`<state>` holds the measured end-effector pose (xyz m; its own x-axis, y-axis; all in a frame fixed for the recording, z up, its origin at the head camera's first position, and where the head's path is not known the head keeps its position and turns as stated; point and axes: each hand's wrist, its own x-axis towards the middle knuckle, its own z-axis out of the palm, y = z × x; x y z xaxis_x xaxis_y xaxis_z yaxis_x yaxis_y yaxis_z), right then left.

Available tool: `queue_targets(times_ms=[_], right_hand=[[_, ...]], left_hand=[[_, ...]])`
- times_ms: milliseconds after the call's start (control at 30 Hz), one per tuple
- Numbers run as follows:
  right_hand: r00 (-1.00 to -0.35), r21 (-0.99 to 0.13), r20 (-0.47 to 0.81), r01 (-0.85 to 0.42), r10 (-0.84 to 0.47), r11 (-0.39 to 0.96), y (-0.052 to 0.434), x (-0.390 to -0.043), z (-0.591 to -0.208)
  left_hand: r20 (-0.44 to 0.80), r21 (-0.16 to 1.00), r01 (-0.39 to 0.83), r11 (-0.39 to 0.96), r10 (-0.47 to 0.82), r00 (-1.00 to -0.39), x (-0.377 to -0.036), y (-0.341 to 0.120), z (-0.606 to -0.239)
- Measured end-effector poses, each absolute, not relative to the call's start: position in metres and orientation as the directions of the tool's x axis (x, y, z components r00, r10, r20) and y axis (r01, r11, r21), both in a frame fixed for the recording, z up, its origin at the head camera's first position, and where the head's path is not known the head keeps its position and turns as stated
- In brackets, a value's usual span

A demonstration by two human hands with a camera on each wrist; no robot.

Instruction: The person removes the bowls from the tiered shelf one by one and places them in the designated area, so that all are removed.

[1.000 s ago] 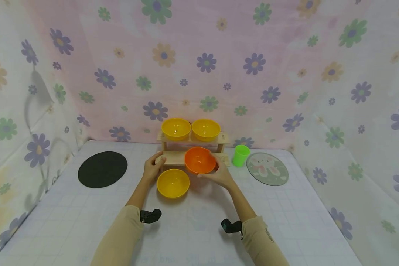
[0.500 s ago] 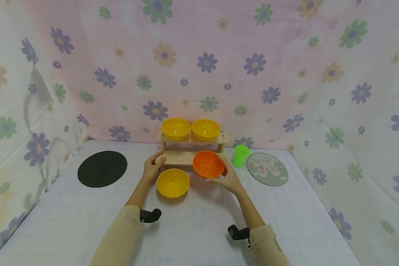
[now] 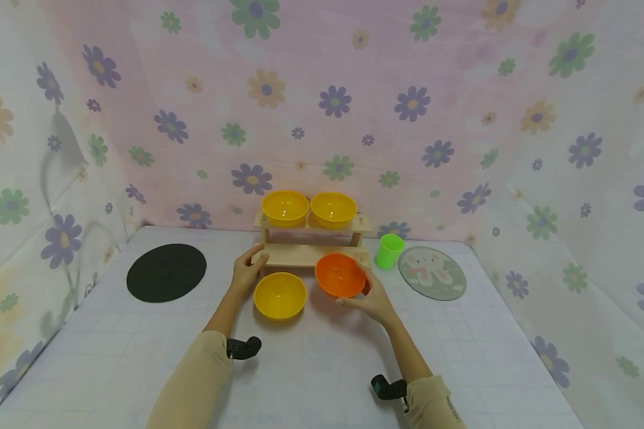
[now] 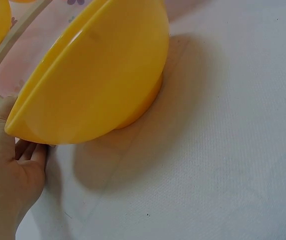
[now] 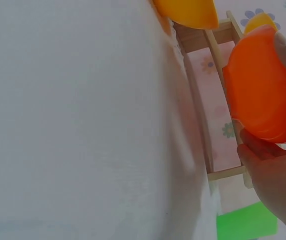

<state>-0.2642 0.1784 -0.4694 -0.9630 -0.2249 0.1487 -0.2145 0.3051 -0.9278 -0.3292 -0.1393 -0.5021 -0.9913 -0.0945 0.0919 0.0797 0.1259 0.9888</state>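
Note:
My right hand [image 3: 375,300] holds an orange bowl [image 3: 339,276] at its right side, thumb in front and fingers behind. In the right wrist view the orange bowl [image 5: 265,85] is off the table, with the wooden two-tier rack [image 5: 213,100] beyond. At the left end of the rack's lower shelf [image 3: 295,255], my left hand [image 3: 244,271] grips the wood between thumb and fingers. A yellow bowl [image 3: 279,296] stands on the table just right of the left hand. In the left wrist view this yellow bowl [image 4: 98,75] hides part of the left hand [image 4: 13,170].
Two yellow bowls [image 3: 285,208] sit side by side on the rack's upper tier. Right of the rack stands a green cup [image 3: 389,251], beside a round rabbit-patterned mat [image 3: 432,273]. A black round mat [image 3: 166,273] lies at the left. Flowered cloth walls enclose the white table [image 3: 311,369].
My right hand has carried the orange bowl rightward and toward me, from over the lower shelf to in front of it. The left hand stays at the rack's left end.

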Motion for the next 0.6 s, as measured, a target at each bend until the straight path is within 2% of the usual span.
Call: queue_targets(times_ms=[433,600], right_hand=[[-0.964,-0.934,0.133,-0.199,-0.230,0.297,0.178,-0.256,-0.482],[-0.969,-0.936,0.087,-0.159,-0.231,0.313,0.175,-0.252,-0.483]], left_hand=[[0.093,0.988,0.080,0.134,-0.093,-0.991,-0.329,-0.139,-0.501],[0.091,0.990,0.081,0.118,-0.085,-0.992,-0.327,-0.139,-0.499]])
